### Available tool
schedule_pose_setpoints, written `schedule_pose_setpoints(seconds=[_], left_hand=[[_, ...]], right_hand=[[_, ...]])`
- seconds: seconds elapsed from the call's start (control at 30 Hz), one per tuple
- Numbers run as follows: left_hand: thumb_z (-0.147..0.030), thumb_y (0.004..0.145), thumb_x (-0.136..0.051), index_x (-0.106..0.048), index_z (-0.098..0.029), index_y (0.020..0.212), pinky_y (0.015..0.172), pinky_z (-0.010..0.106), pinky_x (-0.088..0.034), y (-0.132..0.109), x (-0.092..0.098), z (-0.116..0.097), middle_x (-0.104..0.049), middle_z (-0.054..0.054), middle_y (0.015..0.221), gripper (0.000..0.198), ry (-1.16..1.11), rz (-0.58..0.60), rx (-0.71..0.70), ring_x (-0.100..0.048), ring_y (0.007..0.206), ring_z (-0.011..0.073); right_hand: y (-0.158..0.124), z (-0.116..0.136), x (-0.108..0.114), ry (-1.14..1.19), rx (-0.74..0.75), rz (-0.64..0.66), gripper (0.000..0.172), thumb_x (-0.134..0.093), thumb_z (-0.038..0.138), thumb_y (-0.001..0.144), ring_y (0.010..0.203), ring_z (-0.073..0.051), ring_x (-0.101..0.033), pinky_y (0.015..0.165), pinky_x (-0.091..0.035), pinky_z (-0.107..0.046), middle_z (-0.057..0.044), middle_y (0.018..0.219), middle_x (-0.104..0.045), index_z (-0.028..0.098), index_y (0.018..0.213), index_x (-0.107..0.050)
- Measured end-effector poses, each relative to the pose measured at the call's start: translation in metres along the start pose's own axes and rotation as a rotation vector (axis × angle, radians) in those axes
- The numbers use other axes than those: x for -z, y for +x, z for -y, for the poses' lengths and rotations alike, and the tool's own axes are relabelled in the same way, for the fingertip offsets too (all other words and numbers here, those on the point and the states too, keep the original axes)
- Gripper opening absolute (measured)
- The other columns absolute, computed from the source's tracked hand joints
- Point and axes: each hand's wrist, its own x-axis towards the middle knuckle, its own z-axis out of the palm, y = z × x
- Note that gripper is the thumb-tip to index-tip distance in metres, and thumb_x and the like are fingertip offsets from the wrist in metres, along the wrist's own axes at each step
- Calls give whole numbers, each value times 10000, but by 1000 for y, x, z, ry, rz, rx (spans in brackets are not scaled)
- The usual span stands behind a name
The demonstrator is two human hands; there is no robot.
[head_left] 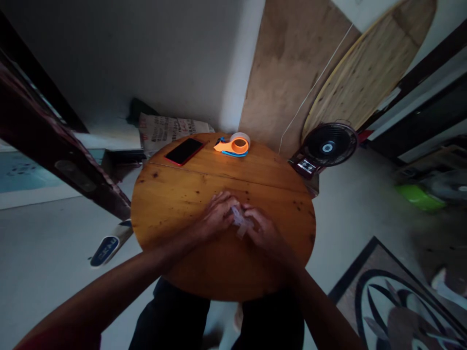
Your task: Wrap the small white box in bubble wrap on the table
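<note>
Both my hands meet over the middle of a round wooden table [171, 204]. My left hand [218, 213] and my right hand [261, 227] have their fingers curled together around a small pale, translucent piece [240, 219] that looks like tape or thin plastic. What it is exactly I cannot make out in the dim light. At the table's far edge lies an orange and blue tape dispenser [233, 146] with a roll of clear tape on it. A dark phone [184, 151] with a red rim lies flat to its left.
A small black fan [329, 145] stands on the floor right of the table. Wooden boards [368, 68] lean against the wall behind. A printed sack [164, 130] lies past the table. A patterned rug [394, 301] covers the floor at lower right.
</note>
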Motion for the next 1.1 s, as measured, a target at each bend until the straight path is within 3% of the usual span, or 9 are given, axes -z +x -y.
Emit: schedule_pose_setpoints(seconds=[0.27,0.4,0.5,0.63,0.77,0.9,1.0,1.1], left_hand=[[-128,801,-517,-589,-186,874,836,329,-407,0,6,-4,-619,31,894,118,-23,35,-71,-557,871,184],[-135,816,-520,-607,-199,1023,954,367,-419,-16,11,2,-634,63,1136,234,-29,20,-206,-560,1083,207],[-180,815,-565,-545,-223,1233,1071,465,-346,-33,9,12,-480,104,1402,421,109,52,-249,-434,1299,267],[-230,887,-510,-497,-235,1296,1109,476,-326,-41,0,21,-343,114,1503,410,171,29,-282,-321,1391,262],[-167,889,-441,-509,-193,1262,1102,449,-347,-30,-5,16,-462,132,1405,380,120,7,-319,-399,1330,243],[-141,842,-465,-579,-176,1069,1004,435,-409,-24,-2,6,-587,112,1210,256,91,11,-268,-527,1138,240],[-161,819,-504,-586,-182,1036,939,400,-430,-24,0,-1,-623,82,1095,233,17,21,-144,-561,1031,222],[-232,810,-537,-599,-185,957,743,289,-476,-19,3,-9,-640,22,875,166,-234,128,95,-592,818,169]], right_hand=[[-2,7,-7,-131,93,-59,155,-556,182,853,1106,-197,-579,938,-472,-348,-73,1194,-621,234,996,-586],[-3,4,-12,-150,172,-114,165,-506,159,875,1170,-195,-550,1004,-447,-364,-86,1218,-613,226,1004,-586],[-5,0,-14,-189,188,-98,183,-490,149,876,1213,-199,-520,1036,-433,-385,-98,1262,-588,221,1018,-581],[-8,-8,-18,-246,235,-81,223,-524,147,842,1285,-223,-459,1075,-399,-440,-112,1327,-544,217,1049,-572],[-8,-11,-23,-281,214,-101,271,-501,135,848,1270,-229,-471,1070,-401,-450,-119,1318,-549,215,1095,-580],[-6,-4,-21,-219,177,-101,284,-494,128,842,1232,-225,-498,1058,-402,-425,-119,1282,-571,211,1099,-581],[-6,5,-12,-39,72,-92,244,-540,143,805,1134,-211,-553,970,-456,-383,-83,1200,-610,227,1030,-580],[-6,8,-3,222,-126,-19,149,-576,211,792,866,-162,-619,751,-508,-287,-25,974,-656,219,941,-579]])
